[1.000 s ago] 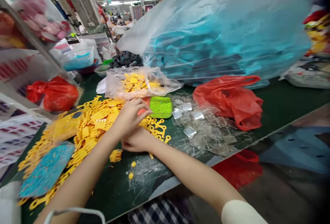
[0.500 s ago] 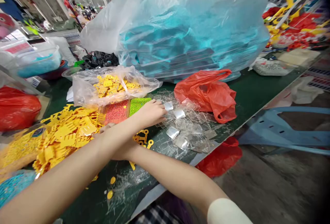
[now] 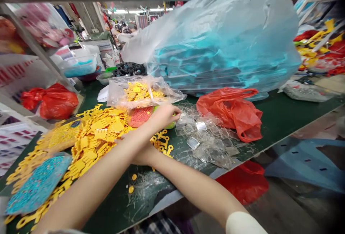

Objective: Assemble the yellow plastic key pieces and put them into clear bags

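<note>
My left hand (image 3: 167, 114) reaches across from the lower left, its fingers curled together at the left edge of a pile of clear plastic squares (image 3: 208, 142). A pale glint shows by the fingertips, but I cannot make out what they hold. Crossing beneath my left forearm, my right hand (image 3: 144, 155) lies at the right side of a heap of yellow plastic parts (image 3: 101, 130); its fingers are mostly hidden. Between the hands and the back are a tray of tiny red beads (image 3: 140, 115) and a partly covered green one (image 3: 171, 124). Small yellow ring-ended pieces (image 3: 163, 141) lie beside them.
A huge clear bag of turquoise pieces (image 3: 199, 61) fills the back. A red plastic bag (image 3: 231, 110) lies right of the squares. An open bag of yellow parts (image 3: 144, 92) stands behind the beads. Turquoise beads in a bag (image 3: 39, 183) lie at left. A blue stool (image 3: 307, 162) stands right.
The view has turned to the left and up, so the table's contents sit further right. My left fingers have drawn together by the clear squares. My right hand stays under the left forearm.
</note>
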A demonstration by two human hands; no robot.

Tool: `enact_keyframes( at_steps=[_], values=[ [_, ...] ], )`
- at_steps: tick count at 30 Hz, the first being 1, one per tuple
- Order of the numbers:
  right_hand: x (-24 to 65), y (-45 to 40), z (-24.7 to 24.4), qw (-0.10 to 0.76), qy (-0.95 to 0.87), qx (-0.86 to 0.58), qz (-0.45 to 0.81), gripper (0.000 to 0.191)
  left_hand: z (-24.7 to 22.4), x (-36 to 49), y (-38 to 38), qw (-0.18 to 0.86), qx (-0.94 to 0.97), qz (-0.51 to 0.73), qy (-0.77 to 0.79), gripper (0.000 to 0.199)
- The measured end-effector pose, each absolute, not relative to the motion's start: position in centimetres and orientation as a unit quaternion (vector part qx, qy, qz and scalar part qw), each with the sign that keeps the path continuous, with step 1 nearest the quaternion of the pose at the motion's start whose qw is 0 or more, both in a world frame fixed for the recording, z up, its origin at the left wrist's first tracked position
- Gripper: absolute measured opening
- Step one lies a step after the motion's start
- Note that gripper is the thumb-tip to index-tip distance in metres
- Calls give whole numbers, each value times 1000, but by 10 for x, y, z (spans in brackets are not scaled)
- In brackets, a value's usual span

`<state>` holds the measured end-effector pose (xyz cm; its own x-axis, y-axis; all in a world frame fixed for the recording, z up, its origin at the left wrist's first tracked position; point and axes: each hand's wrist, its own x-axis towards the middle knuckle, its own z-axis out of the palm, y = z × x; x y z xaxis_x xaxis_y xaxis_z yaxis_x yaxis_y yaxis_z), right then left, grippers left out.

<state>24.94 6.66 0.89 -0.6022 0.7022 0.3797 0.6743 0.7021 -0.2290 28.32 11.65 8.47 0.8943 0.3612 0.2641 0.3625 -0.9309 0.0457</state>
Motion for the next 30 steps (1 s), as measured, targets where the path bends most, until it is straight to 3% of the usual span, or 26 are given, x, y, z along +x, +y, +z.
enact_keyframes(
  at_steps=[3,5,8,12,18,22,30],
  values=[
    [237,56,6,223,-931,-286,-32,26,105,234,98,-163,-907,-299,-246,17],
    [233,51,3,240,-945,-207,-84,29,114,197,82,-194,-864,-373,-277,17],
    [232,47,-1,307,-928,-183,-102,28,116,143,65,-186,-836,-399,-327,18],
    [233,47,-4,413,-873,-254,-55,18,100,82,56,-131,-808,-411,-401,21],
    [224,49,-9,513,-784,-350,1,26,63,34,54,3,-814,-411,-410,17],
    [219,51,-10,519,-765,-380,14,34,42,32,54,37,-824,-425,-373,11],
    [217,50,-17,483,-766,-421,60,32,20,53,48,-43,-820,-440,-364,6]
  ],
)
